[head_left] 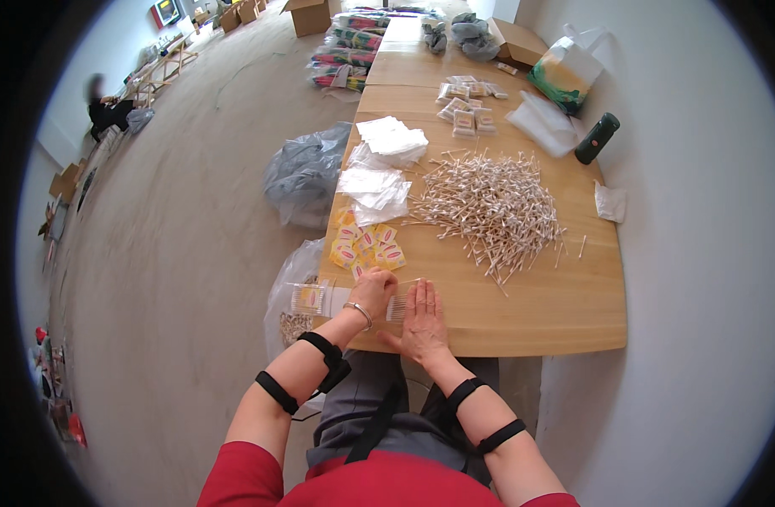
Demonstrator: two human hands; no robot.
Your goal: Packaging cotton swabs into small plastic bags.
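Note:
Near the table's front edge, my left hand (pixel 374 292) is closed with its fingers curled down; what they hold, if anything, is hidden. Beside it my right hand (pixel 423 321) lies flat, fingers stretched out together. Between the two hands shows a row of cotton swabs (pixel 396 308), partly covered by them. Left of my left hand is a clear pack (pixel 309 297) of swabs with a yellow card, next to a white strip (pixel 340 302). Several yellow-and-white cards (pixel 367 250) lie spread just beyond my left hand. A large heap of loose cotton swabs (pixel 489 207) covers the middle of the table.
White plastic sleeves (pixel 379 182) are stacked at the table's left edge. Farther back lie filled swab packs (pixel 467 106), a dark green bottle (pixel 597 139) and a plastic bag (pixel 566 69). Grey bags (pixel 307 175) stand on the floor at left; a wall (pixel 683 253) runs along the right.

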